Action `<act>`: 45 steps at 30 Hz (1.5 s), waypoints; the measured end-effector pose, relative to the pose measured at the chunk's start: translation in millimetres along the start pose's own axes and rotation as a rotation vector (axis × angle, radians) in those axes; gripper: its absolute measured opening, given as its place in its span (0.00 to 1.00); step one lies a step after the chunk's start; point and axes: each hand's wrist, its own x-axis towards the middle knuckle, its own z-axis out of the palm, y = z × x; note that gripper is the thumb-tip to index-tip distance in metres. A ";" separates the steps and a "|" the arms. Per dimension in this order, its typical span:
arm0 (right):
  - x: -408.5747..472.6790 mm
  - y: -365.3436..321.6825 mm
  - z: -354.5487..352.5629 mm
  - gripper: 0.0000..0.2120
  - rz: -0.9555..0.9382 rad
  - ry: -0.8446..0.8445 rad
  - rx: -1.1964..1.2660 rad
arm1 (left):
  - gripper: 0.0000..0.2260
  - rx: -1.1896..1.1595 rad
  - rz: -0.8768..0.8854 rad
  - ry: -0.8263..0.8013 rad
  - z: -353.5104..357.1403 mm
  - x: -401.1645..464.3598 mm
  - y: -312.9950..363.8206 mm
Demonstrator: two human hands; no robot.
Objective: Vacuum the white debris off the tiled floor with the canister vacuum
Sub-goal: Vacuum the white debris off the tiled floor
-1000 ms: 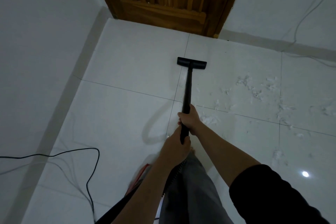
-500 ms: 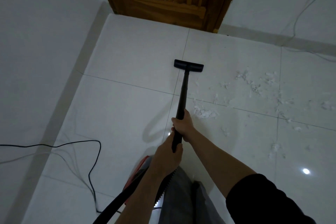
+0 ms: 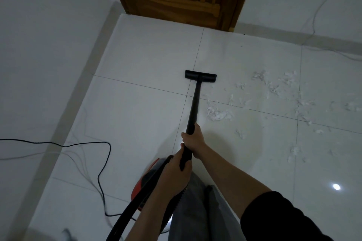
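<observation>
White debris (image 3: 219,113) lies right of the floor head (image 3: 200,76); both hands (image 3: 193,141) (image 3: 176,174), fingers curled round the wand (image 3: 194,107), probably must sweep rightward next.

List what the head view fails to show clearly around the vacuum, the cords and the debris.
- Red canister: mostly hidden behind the left hand, forearm and black hose.
- Wall socket: cut off by the top right edge; only its white cord shows.
- Black cord: its far end leaves the left edge.
- White debris: pieces too small to identify.
- Floor head: underside unseen.
</observation>
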 end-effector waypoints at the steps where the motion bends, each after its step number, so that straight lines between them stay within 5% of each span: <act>1: -4.5 3.2 -1.1 0.28 -0.001 -0.002 -0.005 | 0.19 -0.009 -0.001 -0.005 1.4 -5.7 0.8; 45: -146.3 117.8 57.9 0.24 -0.044 0.038 -0.075 | 0.20 -0.097 0.060 -0.039 10.6 -167.9 -96.9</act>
